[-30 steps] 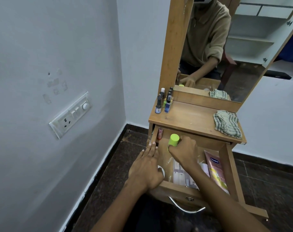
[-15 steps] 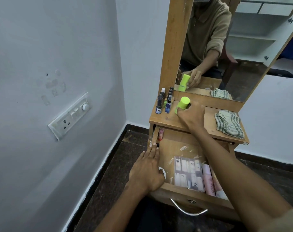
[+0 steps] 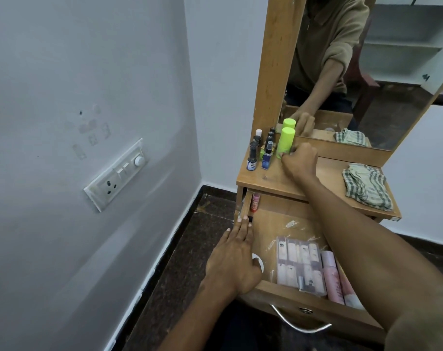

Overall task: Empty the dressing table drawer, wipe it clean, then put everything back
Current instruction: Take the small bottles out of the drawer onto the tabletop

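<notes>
The wooden drawer (image 3: 278,216) stands pulled out under the dressing table top (image 3: 324,181). My right hand (image 3: 300,162) grips the base of a lime green bottle (image 3: 285,139), which stands upright on the top beside several small nail polish bottles (image 3: 259,153). My left hand (image 3: 236,259) rests flat on the drawer's left wall, fingers together. Inside the drawer lie a clear packet of small sachets (image 3: 300,264), a pink tube (image 3: 331,277), a red stick (image 3: 255,202) at the back left and a white round lid (image 3: 258,264) partly under my thumb.
A folded green checked cloth (image 3: 366,186) lies on the right of the top. The mirror (image 3: 362,72) rises behind it. A wall with a switch panel (image 3: 116,176) is close on the left. The drawer's metal handle (image 3: 300,323) faces me above the dark floor.
My right hand lifted the green bottle out of the drawer and set it upright on the table top next to the nail polish bottles. My left hand stayed on the drawer wall.
</notes>
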